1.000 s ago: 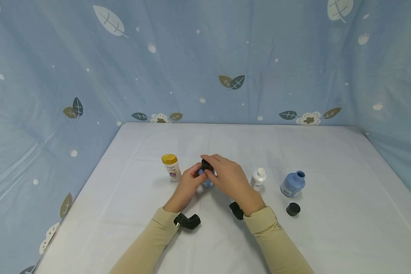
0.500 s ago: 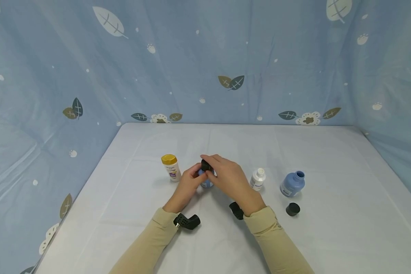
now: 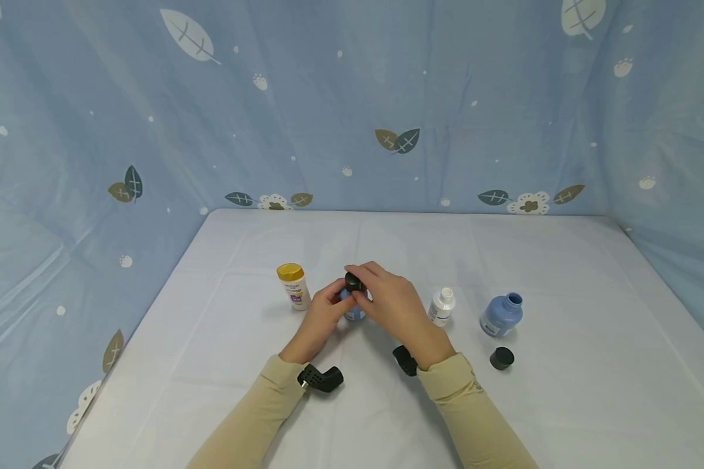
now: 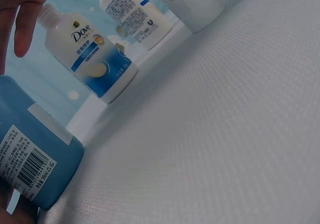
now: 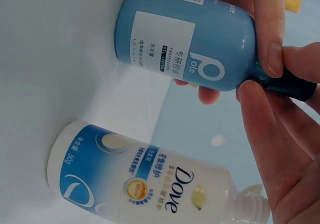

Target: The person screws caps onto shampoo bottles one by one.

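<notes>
A blue shampoo bottle stands upright on the white-covered table, its shoulder inside my left hand. On its neck sits a black cap, which my right hand pinches between thumb and fingers. The right wrist view brings the blue bottle close up, label facing the camera, with the dark cap partly covered by fingers. To the right of my right hand is a capless white Dove bottle. My left hand has a white bottle with a yellow cap to its left.
Farther right stands a second blue bottle, its mouth uncovered. A loose black cap lies in front of it. Blue patterned cloth rises behind the table. More white containers show beyond the Dove bottle in the left wrist view.
My right fingers shift slightly around the black cap, showing a little more of its top. Left hand, blue bottle and the other things stay in place.
</notes>
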{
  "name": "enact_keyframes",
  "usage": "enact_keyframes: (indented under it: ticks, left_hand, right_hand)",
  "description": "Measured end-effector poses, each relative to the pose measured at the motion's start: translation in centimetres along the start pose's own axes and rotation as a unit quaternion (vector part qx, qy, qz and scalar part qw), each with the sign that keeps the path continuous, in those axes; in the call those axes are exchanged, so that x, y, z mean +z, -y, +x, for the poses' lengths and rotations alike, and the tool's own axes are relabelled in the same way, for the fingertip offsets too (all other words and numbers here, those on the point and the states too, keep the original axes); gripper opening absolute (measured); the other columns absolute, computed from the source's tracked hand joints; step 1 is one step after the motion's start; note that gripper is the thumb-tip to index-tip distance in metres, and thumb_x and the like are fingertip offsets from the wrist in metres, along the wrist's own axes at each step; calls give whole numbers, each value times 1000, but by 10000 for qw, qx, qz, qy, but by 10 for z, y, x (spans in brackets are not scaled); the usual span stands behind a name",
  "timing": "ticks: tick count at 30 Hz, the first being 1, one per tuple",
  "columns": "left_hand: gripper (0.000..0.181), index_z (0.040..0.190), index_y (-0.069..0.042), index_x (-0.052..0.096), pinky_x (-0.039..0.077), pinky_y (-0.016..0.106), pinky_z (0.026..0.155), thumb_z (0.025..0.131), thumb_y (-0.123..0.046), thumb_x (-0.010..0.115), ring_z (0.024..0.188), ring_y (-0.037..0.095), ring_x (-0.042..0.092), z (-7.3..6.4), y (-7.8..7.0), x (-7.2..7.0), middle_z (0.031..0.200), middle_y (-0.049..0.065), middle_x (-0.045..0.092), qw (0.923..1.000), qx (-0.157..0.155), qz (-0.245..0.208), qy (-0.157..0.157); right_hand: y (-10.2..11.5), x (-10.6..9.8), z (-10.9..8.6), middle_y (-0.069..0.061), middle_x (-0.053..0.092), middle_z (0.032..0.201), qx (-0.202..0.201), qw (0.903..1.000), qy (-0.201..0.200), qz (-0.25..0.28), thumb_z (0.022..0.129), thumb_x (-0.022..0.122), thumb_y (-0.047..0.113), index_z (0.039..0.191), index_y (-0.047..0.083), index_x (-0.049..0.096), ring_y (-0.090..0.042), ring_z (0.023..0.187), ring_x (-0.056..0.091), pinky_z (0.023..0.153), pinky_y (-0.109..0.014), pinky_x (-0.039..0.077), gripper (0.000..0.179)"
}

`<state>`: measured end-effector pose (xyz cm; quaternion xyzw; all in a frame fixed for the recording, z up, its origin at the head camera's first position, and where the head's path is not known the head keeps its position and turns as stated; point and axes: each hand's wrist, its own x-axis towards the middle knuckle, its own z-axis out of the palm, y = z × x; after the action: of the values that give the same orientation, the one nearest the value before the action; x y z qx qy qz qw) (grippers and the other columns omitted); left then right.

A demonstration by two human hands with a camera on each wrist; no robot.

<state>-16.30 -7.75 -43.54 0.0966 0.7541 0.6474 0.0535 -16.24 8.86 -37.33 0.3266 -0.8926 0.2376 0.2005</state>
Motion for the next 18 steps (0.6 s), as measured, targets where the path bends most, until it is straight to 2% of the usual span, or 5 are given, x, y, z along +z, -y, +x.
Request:
enact_keyframes:
  ticks: [6,11,14,18]
  left_hand:
    - [32,115,-21,59,43,29,77,84,-33,61,95,20,50,1,0,0,110,-1,58,10000,69,33,-29]
    - [28,114,-16,59,42,28,75,87,-20,59,93,22,49,-4,-14,1,109,1,59,10000,56,16,3]
    - [29,116,-14,58,42,30,82,87,-17,58,101,22,50,-8,-24,2,113,2,58,10000,23,-32,43]
    - [31,118,-10,56,39,32,91,88,-15,57,111,19,48,-6,-21,1,117,3,57,9998,67,-147,88]
  right_hand:
    - [1,2,-1,3,57,104,200,9997,-90,65,79,68,24,118,15,56,-8,67,55,55,-22,43,42]
    - [3,3,-1,3,56,103,355,9993,-79,53,79,68,26,118,15,56,-7,63,52,53,-21,42,42]
    - [4,3,0,2,54,104,400,9992,-7,-24,78,69,29,121,15,53,-8,62,51,53,-21,42,47]
    - [4,1,0,0,52,107,285,9995,50,-106,78,68,31,126,16,50,-8,60,50,51,-21,41,53]
